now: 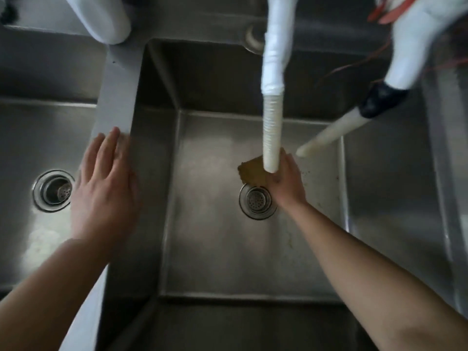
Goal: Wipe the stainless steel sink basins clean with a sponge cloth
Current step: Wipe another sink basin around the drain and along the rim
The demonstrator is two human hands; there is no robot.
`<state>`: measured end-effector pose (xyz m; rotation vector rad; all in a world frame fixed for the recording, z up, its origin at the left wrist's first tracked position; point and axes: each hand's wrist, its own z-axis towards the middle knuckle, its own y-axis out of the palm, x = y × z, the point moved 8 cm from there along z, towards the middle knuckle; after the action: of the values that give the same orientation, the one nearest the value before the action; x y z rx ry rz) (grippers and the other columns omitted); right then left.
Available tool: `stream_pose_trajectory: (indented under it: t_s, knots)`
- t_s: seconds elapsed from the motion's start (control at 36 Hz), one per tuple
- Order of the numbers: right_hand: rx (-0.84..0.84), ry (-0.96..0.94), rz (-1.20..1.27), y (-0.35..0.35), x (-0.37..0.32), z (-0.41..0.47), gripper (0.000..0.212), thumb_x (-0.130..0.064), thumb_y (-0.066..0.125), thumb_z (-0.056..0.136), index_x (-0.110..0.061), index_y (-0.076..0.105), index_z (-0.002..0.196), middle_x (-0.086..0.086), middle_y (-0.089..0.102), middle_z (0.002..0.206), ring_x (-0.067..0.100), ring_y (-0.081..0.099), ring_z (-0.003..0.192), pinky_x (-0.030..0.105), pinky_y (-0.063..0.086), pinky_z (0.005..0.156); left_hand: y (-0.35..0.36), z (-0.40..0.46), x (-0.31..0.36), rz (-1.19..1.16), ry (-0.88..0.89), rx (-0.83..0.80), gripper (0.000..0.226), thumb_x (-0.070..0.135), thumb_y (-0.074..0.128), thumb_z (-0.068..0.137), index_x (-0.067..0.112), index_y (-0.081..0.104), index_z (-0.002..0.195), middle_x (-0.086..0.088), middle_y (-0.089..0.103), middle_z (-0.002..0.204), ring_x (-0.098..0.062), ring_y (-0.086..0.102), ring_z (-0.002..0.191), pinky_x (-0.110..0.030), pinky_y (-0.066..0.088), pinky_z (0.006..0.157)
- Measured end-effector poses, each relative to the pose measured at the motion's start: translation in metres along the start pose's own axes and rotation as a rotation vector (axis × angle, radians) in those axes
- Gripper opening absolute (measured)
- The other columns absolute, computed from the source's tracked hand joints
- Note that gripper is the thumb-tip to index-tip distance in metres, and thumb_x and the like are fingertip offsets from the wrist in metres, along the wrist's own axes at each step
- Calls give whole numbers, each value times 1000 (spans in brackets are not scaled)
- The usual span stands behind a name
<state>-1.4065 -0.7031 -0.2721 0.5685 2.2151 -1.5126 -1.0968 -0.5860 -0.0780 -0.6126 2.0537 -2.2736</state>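
- Middle basin (pixel 228 249): stainless steel, floor dull and streaked, with dark specks toward its right wall.
- Sponge cloth (pixel 252 172): brownish-yellow, lying on the middle basin floor just behind the round drain strainer (pixel 257 200); its right part is hidden under the hand and the hose.
- Right hand (pixel 287 181): reaches down into the middle basin and rests on the sponge cloth. Whether the grip is curled round the cloth or pressing it flat cannot be told, since the fingers are covered by the hose and blurred.
- Left hand (pixel 106 188): palm down with fingers straight and close together, grip spread flat and holding nothing; it lies over the divider ledge (pixel 114 97) between the left and middle basins. The hand is motion-blurred.
- Left basin (pixel 30 148): has its own drain strainer (pixel 53 190), just left of the left hand.
- White ribbed hose (pixel 272 122): hangs down from the rear into the middle basin, its end in front of the right hand.
- Second pale tube (pixel 326 136): slants in from the upper right, with a black fitting (pixel 379 101) on it; its tip is near the right hand.
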Motion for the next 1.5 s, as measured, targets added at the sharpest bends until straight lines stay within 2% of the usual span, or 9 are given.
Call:
stream_pose_trajectory:
  t_s: [0.14, 0.22, 0.28, 0.36, 0.53, 0.67, 0.94, 1.22, 1.5]
  knots:
    - [-6, -117, -202, -78, 18, -44, 59, -25, 63, 91, -19, 45, 147, 12, 29, 161, 32, 35, 145, 50, 34, 115, 9, -34, 67, -200, 123, 42, 47, 15, 48, 88, 13, 57, 134, -13, 48, 142, -39, 40, 130, -46, 30, 109]
    - [68, -209, -322, -137, 16, -68, 46, -21, 66, 88, -12, 62, 133, 13, 45, 151, 35, 43, 136, 52, 34, 114, 79, -55, 121, -353, 137, -311, 41, 14, 49, 91, 17, 60, 131, -3, 60, 129, -26, 52, 121, -33, 38, 102]
    - [113, -292, -443, -170, 9, -79, 41, -24, 60, 90, -15, 64, 129, 11, 51, 147, 33, 42, 138, 54, 30, 114, 137, -62, 141, -301, 61, -548, 48, 20, 53, 94, 20, 51, 142, -1, 52, 144, -25, 42, 133, -33, 34, 109]
    - [179, -378, -545, -209, 1, -84, 46, -32, 50, 88, -17, 63, 129, 10, 49, 148, 32, 36, 142, 61, 24, 116, 204, -52, 165, -198, -24, -675, 60, 29, 53, 94, 23, 35, 152, -4, 35, 157, -28, 31, 141, -37, 25, 116]
    - [133, -261, -711, -241, 33, -56, 72, -42, 54, 88, -26, 28, 153, 9, 17, 165, 29, 13, 152, 56, 13, 121, 272, -6, 213, -137, -115, -640, 60, 27, 39, 97, 18, 24, 155, -7, 18, 162, -33, 15, 148, -50, 16, 121]
    - [150, -271, -680, -247, 61, -48, 65, -37, 52, 87, -16, 42, 147, 15, 41, 154, 29, 22, 150, 53, 18, 121, 313, 11, 216, -108, -220, -666, 64, 41, 30, 103, 25, 4, 159, 1, 2, 166, -29, 7, 150, -52, 16, 119]
    - [286, -193, -703, -251, 71, -48, 74, -44, 43, 84, -20, 31, 153, 12, 28, 161, 36, 21, 150, 67, 13, 116, 338, 96, 221, -135, -326, -510, 59, 44, 25, 104, 27, 7, 158, -1, 1, 167, -31, 0, 152, -54, 4, 122]
    - [242, -188, -707, -252, 68, -47, 76, -43, 46, 83, -19, 33, 154, 12, 23, 163, 34, 19, 151, 68, 11, 116, 355, 66, 309, -58, 305, -619, 48, 40, 31, 101, 38, 33, 148, 10, 23, 161, -22, 16, 147, -43, 15, 121]
    - [226, -184, -765, -251, 69, -45, 81, -48, 47, 82, -19, 28, 156, 13, 21, 163, 34, 19, 151, 67, 9, 116, 314, -50, 234, 68, 583, -438, 20, 37, 45, 94, 28, 60, 105, 5, 53, 124, -25, 53, 111, -40, 46, 97]
